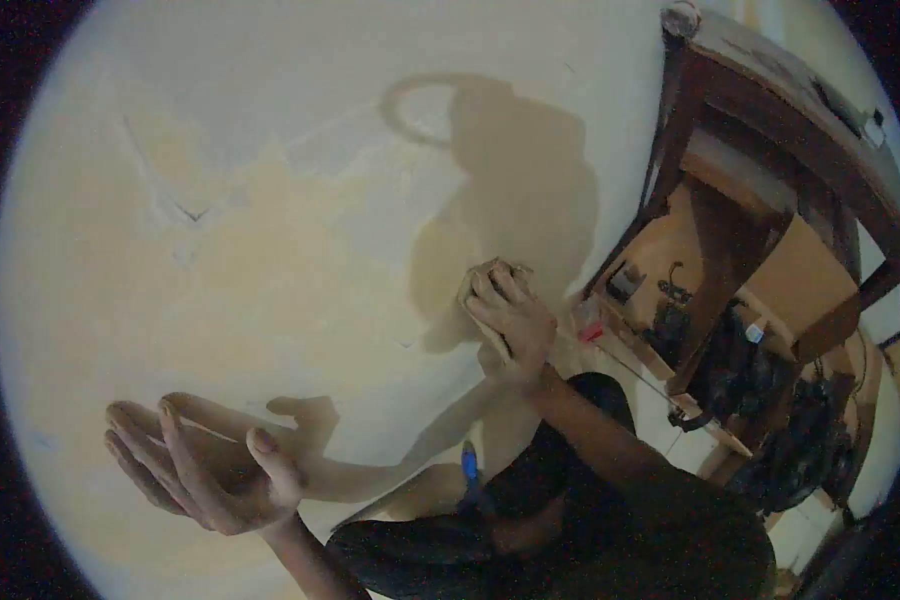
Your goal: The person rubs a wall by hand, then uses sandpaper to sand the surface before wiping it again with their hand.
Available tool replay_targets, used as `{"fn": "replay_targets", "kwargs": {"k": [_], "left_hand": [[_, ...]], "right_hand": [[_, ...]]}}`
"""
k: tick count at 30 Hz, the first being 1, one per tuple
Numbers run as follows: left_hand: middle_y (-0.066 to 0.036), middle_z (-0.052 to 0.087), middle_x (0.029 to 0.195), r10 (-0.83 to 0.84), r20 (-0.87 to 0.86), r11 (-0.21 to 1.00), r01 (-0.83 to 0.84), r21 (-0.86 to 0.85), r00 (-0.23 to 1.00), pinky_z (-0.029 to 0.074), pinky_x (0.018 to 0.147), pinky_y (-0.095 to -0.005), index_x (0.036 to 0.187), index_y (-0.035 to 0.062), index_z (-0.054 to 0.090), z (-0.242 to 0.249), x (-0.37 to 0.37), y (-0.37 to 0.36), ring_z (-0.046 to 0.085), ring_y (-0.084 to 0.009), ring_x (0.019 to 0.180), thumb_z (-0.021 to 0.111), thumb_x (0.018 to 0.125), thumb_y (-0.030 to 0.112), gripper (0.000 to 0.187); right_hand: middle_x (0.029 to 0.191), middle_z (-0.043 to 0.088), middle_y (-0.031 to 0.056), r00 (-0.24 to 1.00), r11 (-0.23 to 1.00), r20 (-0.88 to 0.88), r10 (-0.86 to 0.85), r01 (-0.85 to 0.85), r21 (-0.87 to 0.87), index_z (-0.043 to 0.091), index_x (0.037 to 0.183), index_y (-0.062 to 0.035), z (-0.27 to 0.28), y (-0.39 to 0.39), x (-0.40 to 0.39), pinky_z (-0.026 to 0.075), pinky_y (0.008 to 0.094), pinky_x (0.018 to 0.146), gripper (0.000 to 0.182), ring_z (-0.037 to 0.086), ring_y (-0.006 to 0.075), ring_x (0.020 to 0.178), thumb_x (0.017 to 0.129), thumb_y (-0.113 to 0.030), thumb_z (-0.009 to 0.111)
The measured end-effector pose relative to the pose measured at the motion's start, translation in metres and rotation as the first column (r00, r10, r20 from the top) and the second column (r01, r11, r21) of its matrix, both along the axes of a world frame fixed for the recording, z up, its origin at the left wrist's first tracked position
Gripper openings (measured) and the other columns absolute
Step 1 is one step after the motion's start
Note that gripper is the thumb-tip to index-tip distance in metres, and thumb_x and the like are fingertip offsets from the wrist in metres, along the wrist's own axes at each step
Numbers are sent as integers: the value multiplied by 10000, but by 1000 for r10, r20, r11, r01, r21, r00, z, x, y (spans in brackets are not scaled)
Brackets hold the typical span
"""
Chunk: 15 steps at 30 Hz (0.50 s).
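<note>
- Right hand [508,318] pressing a sanding pad [482,275] against the patched wall [270,200], fingers together over it.
- Left hand [205,465] empty, palm up, fingers loosely spread.

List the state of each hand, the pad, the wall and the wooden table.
Right hand: pressed flat on a sanding pad against the wall.
Sanding pad: mostly covered by the fingers.
Left hand: open, palm up, empty.
Wall: patchy, with uneven filler marks.
Wooden table: standing by the wall, clutter beneath it.
</note>
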State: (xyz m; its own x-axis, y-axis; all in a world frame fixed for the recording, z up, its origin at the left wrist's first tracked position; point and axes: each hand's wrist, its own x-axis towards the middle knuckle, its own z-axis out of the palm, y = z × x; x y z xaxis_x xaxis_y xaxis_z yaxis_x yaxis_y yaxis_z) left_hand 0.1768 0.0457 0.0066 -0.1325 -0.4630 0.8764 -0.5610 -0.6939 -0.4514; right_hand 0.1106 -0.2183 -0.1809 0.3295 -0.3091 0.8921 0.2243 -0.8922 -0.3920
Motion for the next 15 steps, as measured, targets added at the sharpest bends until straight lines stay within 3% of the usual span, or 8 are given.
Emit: {"fn": "replay_targets", "kwargs": {"k": [4, 6, 8, 11, 15], "left_hand": [[-272, 563, 1447, -38, 6, 999, 38, 8, 999, 351, 1166, -575, 1341, -39, 630, 0, 6, 0, 471, -468, 1392, 631, 960, 387, 572], [-275, 563, 1445, -53, 14, 998, 53, 18, 999, 354, 1164, -574, 1339, -41, 631, 1, 8, 2, 473, -466, 1391, 627, 963, 394, 575], [-278, 563, 1443, -45, 15, 999, 45, 22, 999, 357, 1163, -575, 1336, -43, 632, 1, 7, 3, 472, -465, 1391, 626, 964, 396, 576], [-281, 563, 1442, -36, 8, 999, 36, 20, 999, 361, 1162, -576, 1334, -48, 630, -1, 6, 1, 471, -466, 1393, 628, 963, 389, 574], [-285, 562, 1441, -51, -6, 998, 51, 38, 999, 356, 1164, -584, 1330, -54, 629, -2, 6, -1, 477, -470, 1387, 625, 960, 371, 563]], "right_hand": [[1297, 654, 165, 1000, 989, 29, 7, -11, 150, 708, 1200, -57, 30, 7, 2, 418, 469, 1083, 419, 540, 380, 1294, 852, -261, 596], [1293, 653, 176, 999, 991, -34, -15, 19, 129, 713, 1180, -50, 26, 9, 2, 409, 476, 1091, 400, 549, 390, 1277, 862, -256, 586], [1292, 646, 184, 969, 998, -243, -42, 51, 33, 722, 1157, -60, 10, 11, -3, 424, 473, 1075, 375, 564, 401, 1246, 868, -252, 581], [1298, 640, 197, 999, 993, 52, 4, -10, 113, 728, 1153, -74, 16, 13, -1, 437, 480, 1070, 372, 574, 416, 1229, 866, -260, 582], [1292, 641, 207, 1000, 986, 24, 4, -8, 165, 716, 1172, -67, 30, 9, -1, 441, 495, 1062, 395, 569, 420, 1241, 877, -285, 568]]}}
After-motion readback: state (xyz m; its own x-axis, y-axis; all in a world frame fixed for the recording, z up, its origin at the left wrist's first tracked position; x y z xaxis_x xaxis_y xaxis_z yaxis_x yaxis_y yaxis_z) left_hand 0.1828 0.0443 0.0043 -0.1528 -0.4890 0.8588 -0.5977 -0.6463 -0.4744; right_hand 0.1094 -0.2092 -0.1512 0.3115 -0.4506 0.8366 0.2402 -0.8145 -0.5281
